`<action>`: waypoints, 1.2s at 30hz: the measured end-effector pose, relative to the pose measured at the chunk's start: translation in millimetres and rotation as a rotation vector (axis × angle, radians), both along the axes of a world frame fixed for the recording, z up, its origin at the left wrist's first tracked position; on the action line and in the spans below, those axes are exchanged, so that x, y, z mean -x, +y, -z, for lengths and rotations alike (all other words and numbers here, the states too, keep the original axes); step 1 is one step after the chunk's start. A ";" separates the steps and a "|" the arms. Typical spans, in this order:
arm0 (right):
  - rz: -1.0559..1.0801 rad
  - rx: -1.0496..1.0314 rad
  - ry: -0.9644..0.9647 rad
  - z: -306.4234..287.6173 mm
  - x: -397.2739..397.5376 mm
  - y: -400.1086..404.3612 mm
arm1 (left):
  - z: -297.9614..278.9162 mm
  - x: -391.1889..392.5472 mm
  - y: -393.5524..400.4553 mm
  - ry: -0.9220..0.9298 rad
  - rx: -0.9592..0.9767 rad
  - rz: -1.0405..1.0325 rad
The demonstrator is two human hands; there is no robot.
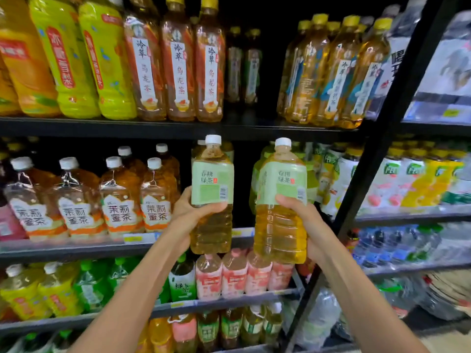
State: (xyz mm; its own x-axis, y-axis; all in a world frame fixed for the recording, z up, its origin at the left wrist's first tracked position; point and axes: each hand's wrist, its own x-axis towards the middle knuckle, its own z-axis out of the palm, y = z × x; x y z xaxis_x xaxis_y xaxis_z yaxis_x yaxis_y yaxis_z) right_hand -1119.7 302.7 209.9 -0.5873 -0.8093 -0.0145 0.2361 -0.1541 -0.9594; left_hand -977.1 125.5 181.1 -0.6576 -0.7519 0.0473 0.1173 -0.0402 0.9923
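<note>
The black middle shelf (76, 252) carries white-capped amber tea bottles (119, 200); the upper shelf (153, 128) holds yellow-capped bottles (178, 67).

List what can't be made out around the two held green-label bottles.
All in the head view:
- Most fingers of the left hand and right hand: hidden behind the left bottle and right bottle.
- Shelf slot between them: too dark.
- Yellow price tag: blurred.
- Lowest bottles: cut off by the bottom edge.

Bright, saturated shelf lighting; dark gaps behind; edges bowed by wide-angle, corners blurred.

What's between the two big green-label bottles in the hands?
Only the dark shelf behind, in the head view, shows between the left bottle and right bottle.
</note>
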 end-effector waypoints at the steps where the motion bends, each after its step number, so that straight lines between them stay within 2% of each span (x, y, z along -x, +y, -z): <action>1: -0.014 -0.002 -0.002 2.3 11.0 -2.2 | 2.8 8.7 -0.9 0.002 0.027 -0.003; 6: -0.079 -0.013 0.055 26.5 50.2 -16.1 | 20.5 37.9 -6.9 0.041 0.164 -0.018; 12: -0.182 0.105 0.060 57.7 57.7 -29.4 | 53.1 50.8 -30.7 0.061 0.228 -0.021; 20: -0.271 0.181 0.038 72.9 63.8 -39.4 | 65.2 78.1 -71.1 0.086 0.220 -0.048; 32: -0.269 0.117 0.002 74.6 90.7 -39.0 | 93.6 163.3 -122.8 -0.013 0.127 -0.055; 36: -0.248 0.107 -0.034 69.9 95.9 -39.4 | 100.4 178.9 -129.5 0.013 0.096 -0.059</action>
